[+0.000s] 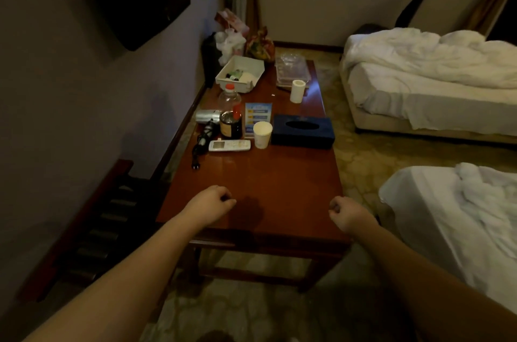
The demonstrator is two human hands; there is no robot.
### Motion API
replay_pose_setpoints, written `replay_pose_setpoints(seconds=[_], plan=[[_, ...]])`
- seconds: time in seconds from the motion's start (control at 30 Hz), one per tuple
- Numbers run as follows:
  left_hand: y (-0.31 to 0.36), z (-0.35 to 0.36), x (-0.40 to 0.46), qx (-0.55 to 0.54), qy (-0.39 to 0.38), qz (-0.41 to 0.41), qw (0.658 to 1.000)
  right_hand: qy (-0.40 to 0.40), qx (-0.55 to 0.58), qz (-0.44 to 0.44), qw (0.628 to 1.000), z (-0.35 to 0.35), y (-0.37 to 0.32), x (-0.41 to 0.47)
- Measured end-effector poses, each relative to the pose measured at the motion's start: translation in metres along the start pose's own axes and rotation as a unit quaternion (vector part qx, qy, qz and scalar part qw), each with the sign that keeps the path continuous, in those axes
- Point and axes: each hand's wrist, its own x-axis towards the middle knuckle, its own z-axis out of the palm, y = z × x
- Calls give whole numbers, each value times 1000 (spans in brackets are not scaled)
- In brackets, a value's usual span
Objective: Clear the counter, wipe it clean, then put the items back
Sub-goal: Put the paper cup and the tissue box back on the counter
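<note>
Both hands hover over the near end of the reddish-brown tabletop [279, 187], fingers curled into loose fists that hold nothing. The left hand [211, 200] is above the near left part, the right hand [347, 213] at the near right edge (its knuckles just past the corner).

Everything to be cleared lies well beyond the hands, on the far half. Nearest, ahead of the left hand, is a white remote control [229, 145], with a black cable and plug [199, 145] to its left. Just behind the remote stand a dark jar [230, 124], a paper cup [262, 134] and a blue printed card [258, 116]. A dark blue tissue box [303, 131] sits beside the cup, ahead and between the hands. Farther off are a clear bottle with a red cap [229, 95], a white roll [297, 91], a white tray [240, 72] of small items and a stack of clear plastic trays [292, 70].

To the right of the right hand are two beds [433, 84] with rumpled white sheets.
</note>
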Motion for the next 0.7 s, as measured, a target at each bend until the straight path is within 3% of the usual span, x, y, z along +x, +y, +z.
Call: replay_pose_setpoints(seconds=[0.23, 0.4, 0.57, 0.7], plan=[[37, -8, 79, -34, 30, 10, 999, -20, -61, 8, 998, -44, 20, 91], [59, -15, 150, -41, 64, -29, 997, -16, -95, -2, 995, -73, 23, 175], [71, -9, 223, -12, 89, -50, 995, 13, -132, -43, 990, -89, 13, 254], [74, 4, 271, 29, 84, -62, 994, -13, -179, -62, 982, -97, 6, 310]])
